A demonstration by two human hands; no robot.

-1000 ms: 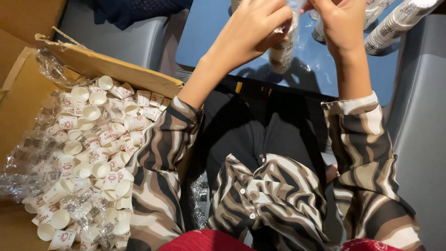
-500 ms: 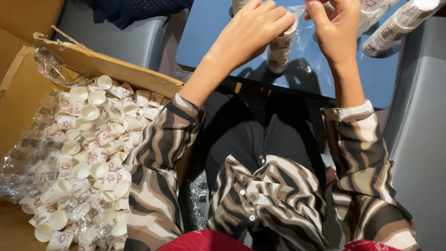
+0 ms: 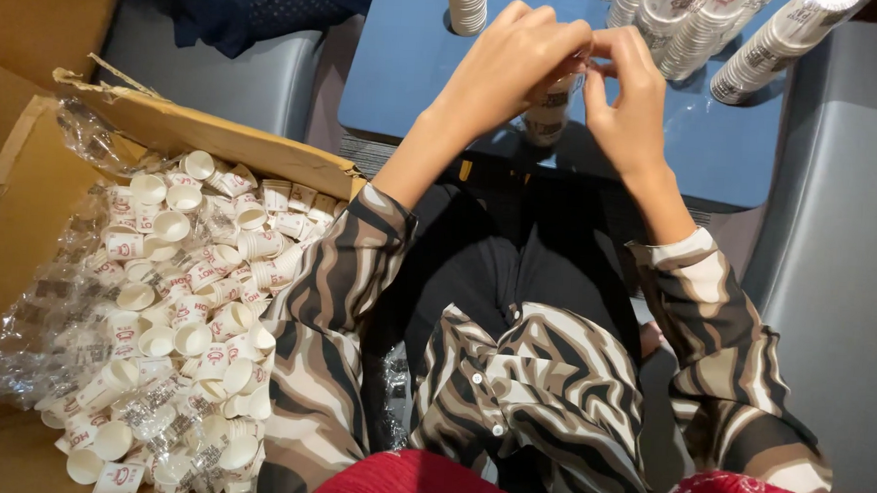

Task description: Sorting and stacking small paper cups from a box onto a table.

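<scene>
A seated person in a striped blouse [image 3: 521, 378] works over a blue counter [image 3: 417, 68], with a cardboard box [image 3: 27, 189] at nine o'clock holding a clear plastic bag [image 3: 30, 347] heaped with small white paper cups [image 3: 180, 304]. Further out, at twelve o'clock, both hands meet above the counter's near edge: the left hand [image 3: 510, 67] curls over the top of a short stack of cups [image 3: 548, 118], the right hand [image 3: 627, 107] closes in from the other side, fingertips of both pinched together at the stack's upper end. The stack hangs just under the hands, its long axis roughly upright, tilted slightly; what exactly the fingertips grip is hidden. The left hand covers more of it and sits nearer. Beyond, at one o'clock, long cup sleeves [image 3: 704, 26] lie slanted on the counter, and one stands at eleven o'clock [image 3: 467, 6].
</scene>
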